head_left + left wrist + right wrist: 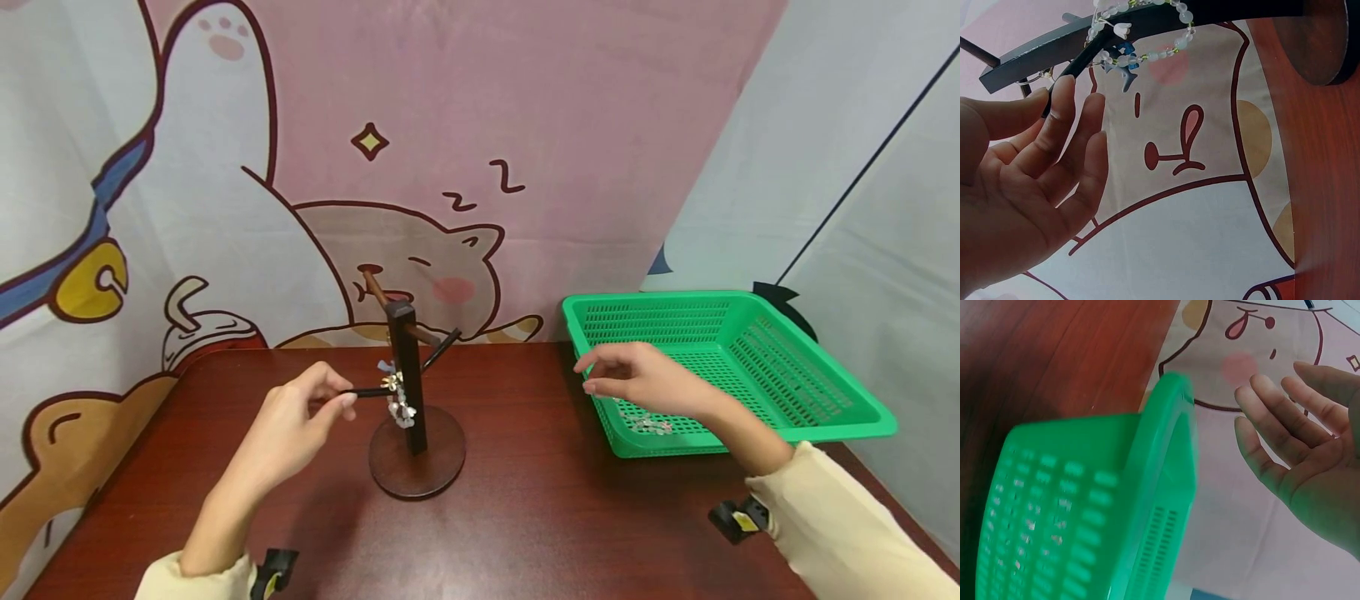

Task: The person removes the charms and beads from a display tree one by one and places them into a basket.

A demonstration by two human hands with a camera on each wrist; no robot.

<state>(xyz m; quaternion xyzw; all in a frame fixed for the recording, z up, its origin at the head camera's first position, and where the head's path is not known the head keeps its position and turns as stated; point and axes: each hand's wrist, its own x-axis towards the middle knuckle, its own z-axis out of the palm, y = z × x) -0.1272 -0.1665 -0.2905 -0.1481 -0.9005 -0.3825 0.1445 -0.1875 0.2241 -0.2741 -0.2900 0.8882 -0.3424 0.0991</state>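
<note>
A dark wooden stand (pixel 409 367) with a round base and several side pegs stands upright on the table. My left hand (pixel 288 429) pinches the end of one black peg (pixel 371 392) between thumb and index finger. Beaded bracelets (pixel 401 408) hang on that peg near the post; the left wrist view shows pale beads, a white flower charm (pixel 1122 29) and a blue charm (pixel 1127 76). To the right, my right hand (pixel 645 379) hovers over the near left part of a green plastic basket (pixel 847 408), its fingers loosely bent and holding nothing.
Clear and pinkish beaded pieces (pixel 651 425) lie in the basket's near left corner, partly seen through its holes. The reddish-brown table (pixel 517 500) reaches back to a cartoon-printed cloth (pixel 600 167). Another black peg (pixel 441 350) juts out right of the post.
</note>
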